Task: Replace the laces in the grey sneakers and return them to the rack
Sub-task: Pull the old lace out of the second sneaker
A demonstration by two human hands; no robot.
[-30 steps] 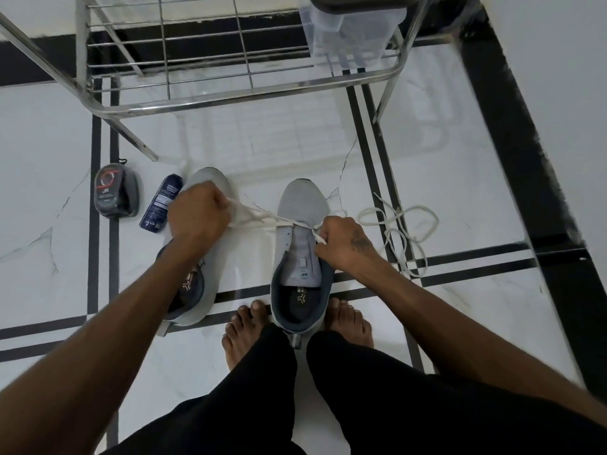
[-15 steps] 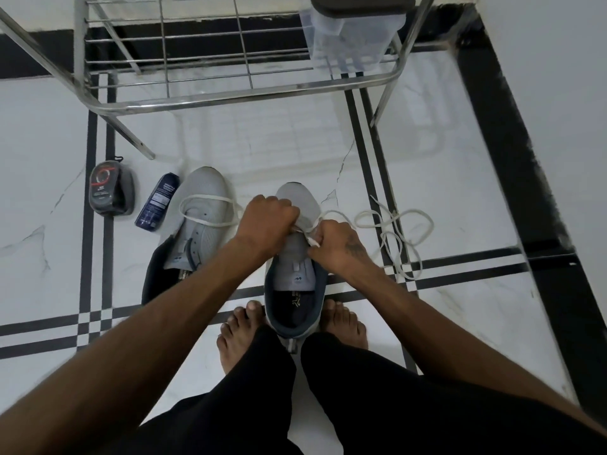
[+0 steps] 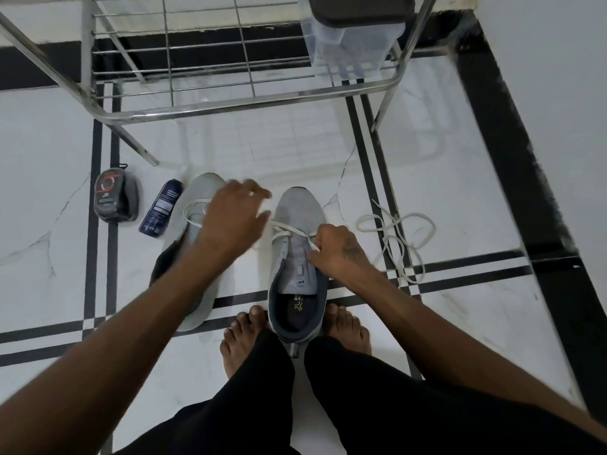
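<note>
Two grey sneakers stand on the white floor between my arms. The right sneaker (image 3: 297,231) sits by my bare toes with a white lace (image 3: 285,228) crossing its front eyelets. My right hand (image 3: 335,251) pinches one end of that lace at the shoe's right side. My left hand (image 3: 235,215) hovers blurred between the shoes, fingers spread, holding nothing. Under my left forearm lies the left sneaker (image 3: 197,205), with a lace loop over its toe. A loose white lace (image 3: 399,238) lies tangled on the floor to the right.
A steel shoe rack (image 3: 230,105) stands just beyond the shoes, with a clear lidded box (image 3: 354,37) on its shelf. A dark shoe-polish sponge case (image 3: 115,198) and a blue spray can (image 3: 161,208) lie left of the sneakers. A white wall (image 3: 555,93) rises at right.
My left hand has let go of the lace at the right sneaker's front and moved left with its fingers spread. My right hand keeps its pinch on the lace.
</note>
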